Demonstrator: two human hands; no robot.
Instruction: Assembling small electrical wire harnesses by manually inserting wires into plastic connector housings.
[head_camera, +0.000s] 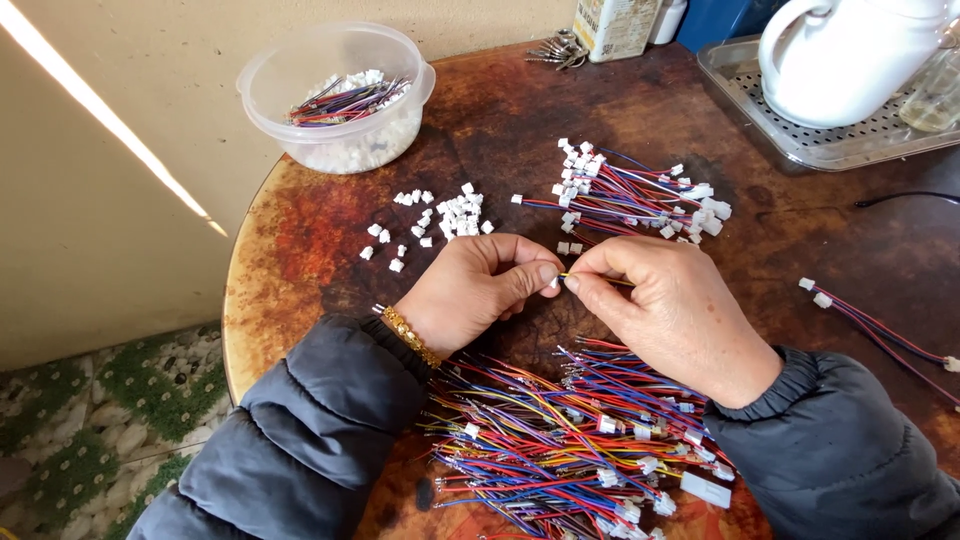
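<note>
Between your two hands, just above the big wire heap, the work comes together: your left hand (478, 290) has its thumb and forefinger closed on a small white plastic connector (553, 283), and your right hand (668, 310) has its grip pinched on a thin yellow wire (600, 279), its tip held level and pointed straight at that connector, seemingly so the two can line up. Both grips are tight, fingertips almost touching.

Close to your chest lies the tangle of loose coloured wires (560, 440), within easy reach of either hand. Beyond your knuckles sits a fanned bundle of wires with white ends (630, 195), and to its left a scatter of loose white connectors (440, 220) on the brown surface (300, 240).

At the far left edge stands a clear round plastic tub (338, 95) holding more wires and white pieces. Top centre, a pale upright carton (612, 25) with dark print stands beside some keys (557, 50); a white kettle (850, 55) rests on a perforated metal tray (760, 120).
</note>
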